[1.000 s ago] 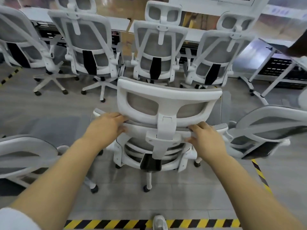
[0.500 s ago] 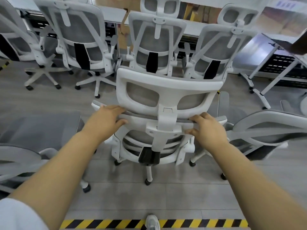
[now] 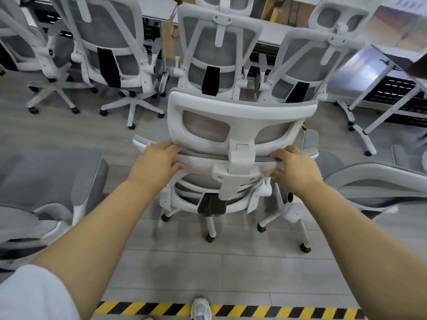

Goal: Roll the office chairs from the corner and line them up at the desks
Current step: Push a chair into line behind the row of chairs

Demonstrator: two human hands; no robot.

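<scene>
1. Reaching forward, both bare arms stretch out over the striped floor tape [image 3: 143, 308] and a white shoe [image 3: 200, 309].
2. The left hand [image 3: 157, 162] is curled over the top rail of the chair [image 3: 240, 107], fingers on top, thumb underneath.
3. The right hand [image 3: 293, 167] grips the same rail, on the other side of the headrest post.
4. The chair stands upright on its wheels, back towards the person, between neighbouring chairs [image 3: 53, 176] close on either side.
5. Just beyond it, a row of chairs [image 3: 217, 45] faces the white desks [image 3: 159, 8].
</scene>
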